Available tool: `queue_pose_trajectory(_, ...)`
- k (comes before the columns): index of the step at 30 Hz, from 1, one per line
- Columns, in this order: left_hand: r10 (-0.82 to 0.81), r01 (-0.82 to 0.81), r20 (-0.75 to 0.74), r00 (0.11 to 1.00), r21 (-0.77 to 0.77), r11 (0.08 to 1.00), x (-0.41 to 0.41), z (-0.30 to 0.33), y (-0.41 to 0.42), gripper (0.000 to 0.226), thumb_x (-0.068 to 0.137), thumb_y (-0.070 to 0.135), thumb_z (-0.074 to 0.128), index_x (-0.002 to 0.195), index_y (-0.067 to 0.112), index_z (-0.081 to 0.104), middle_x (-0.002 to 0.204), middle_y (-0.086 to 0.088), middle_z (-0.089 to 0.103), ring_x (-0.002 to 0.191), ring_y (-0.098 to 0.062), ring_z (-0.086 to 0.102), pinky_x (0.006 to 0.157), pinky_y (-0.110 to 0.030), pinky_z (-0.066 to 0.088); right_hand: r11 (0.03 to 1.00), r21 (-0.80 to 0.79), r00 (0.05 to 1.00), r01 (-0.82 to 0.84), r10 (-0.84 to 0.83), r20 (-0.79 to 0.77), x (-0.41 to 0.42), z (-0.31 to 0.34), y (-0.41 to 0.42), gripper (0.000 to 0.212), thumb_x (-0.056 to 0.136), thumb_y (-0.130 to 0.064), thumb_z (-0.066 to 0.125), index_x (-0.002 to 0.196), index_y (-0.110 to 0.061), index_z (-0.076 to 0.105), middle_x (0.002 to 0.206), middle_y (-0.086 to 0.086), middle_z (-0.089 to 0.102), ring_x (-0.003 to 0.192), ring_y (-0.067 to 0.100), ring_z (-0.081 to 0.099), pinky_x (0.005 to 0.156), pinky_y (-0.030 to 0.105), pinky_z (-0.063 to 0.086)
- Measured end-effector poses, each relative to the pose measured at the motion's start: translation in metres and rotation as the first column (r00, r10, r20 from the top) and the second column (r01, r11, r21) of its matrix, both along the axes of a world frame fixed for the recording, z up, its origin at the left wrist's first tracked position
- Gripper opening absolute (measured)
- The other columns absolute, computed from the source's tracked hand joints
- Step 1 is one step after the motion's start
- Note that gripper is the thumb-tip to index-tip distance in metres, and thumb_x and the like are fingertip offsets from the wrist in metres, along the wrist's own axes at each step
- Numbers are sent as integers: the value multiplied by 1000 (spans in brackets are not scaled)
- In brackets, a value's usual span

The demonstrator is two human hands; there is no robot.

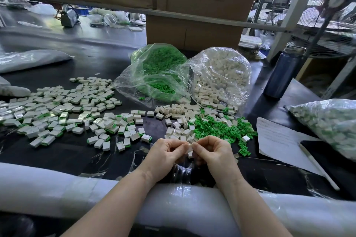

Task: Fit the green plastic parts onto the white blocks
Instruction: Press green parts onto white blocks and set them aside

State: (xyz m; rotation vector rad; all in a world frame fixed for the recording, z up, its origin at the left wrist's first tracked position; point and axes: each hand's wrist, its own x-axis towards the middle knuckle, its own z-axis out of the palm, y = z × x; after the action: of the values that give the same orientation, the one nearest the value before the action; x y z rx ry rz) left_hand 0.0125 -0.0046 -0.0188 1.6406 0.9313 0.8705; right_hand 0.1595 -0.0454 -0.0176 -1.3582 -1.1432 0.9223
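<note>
My left hand (165,153) and my right hand (213,152) meet fingertip to fingertip over the near table edge, both curled round a small white block (190,152) between them. Whether a green part sits on that block is hidden by my fingers. Just beyond my right hand lies a heap of loose green plastic parts (221,131). Bare white blocks (179,119) are scattered beside it. A wide spread of white blocks with green edges (63,111) covers the left of the table.
An open clear bag of green parts (158,69) and one of white blocks (221,75) sit behind the piles. A filled bag (327,123), a paper sheet (279,138), a pen (317,167) and a dark bottle (283,75) stand at the right. Cardboard boxes (192,31) rise behind.
</note>
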Motion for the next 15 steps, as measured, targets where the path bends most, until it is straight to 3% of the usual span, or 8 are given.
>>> queue_pose_trajectory(7, 18, -8, 143, 990, -68, 998, 0, -1, 1, 11, 76, 6, 71, 87, 9, 70, 78, -3, 69, 73, -9, 64, 69, -16, 50, 998, 26, 995, -55, 57, -81, 1, 3, -2, 8, 82, -1, 67, 80, -8, 70, 69, 8, 70, 61, 14, 63, 58, 21, 53)
queue_pose_trajectory(11, -4, 6, 67, 998, -24, 1000, 1, -3, 1, 21, 74, 0, 72, 92, 12, 69, 75, 0, 64, 73, -12, 59, 73, -24, 51, 996, 13, 993, -86, 87, -76, 1, 3, -4, 8, 82, -2, 67, 86, -8, 70, 78, 14, 71, 67, 17, 65, 63, 22, 54)
queue_pose_trajectory(15, 28, -28, 101, 995, 3, 1000, 1, 1, -1, 20, 72, -1, 74, 85, 14, 69, 79, -3, 67, 72, -9, 61, 69, -17, 50, 997, 3, 991, -81, 81, -110, 0, 2, -2, 8, 84, -8, 66, 92, -8, 68, 82, 11, 72, 71, 15, 67, 63, 21, 54)
